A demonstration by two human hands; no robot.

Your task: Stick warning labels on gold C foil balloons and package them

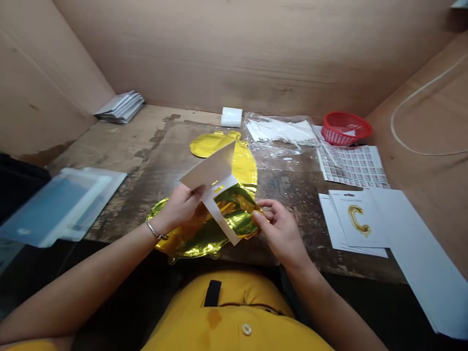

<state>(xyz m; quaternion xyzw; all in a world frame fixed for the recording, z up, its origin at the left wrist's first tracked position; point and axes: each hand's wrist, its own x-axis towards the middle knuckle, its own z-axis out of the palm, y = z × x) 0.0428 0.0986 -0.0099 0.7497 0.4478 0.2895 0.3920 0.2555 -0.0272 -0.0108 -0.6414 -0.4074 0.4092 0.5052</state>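
Left hand [183, 207]: pinches a folded white card [210, 170] between thumb and fingers.
Right hand [280, 226]: fingertips closed on the edge of folded gold foil [237, 209].
Folded gold foil: between the two hands, lying over one panel of the card.
Loose gold foil [193, 239]: spread on the worn table [300, 195], under the card and beyond it.
Long white sheet [417, 258]: right of the right hand.
Printed cards [354, 214]: between that hand and the sheet, the top one showing a golden C.
Plastic sleeves [73, 204]: left of the left hand.
Label sheet [354, 165]: beyond the right hand, rightward.
White strips [281, 131]: beyond the grip, in clear plastic.
Red basket [345, 129]: right of the strips.
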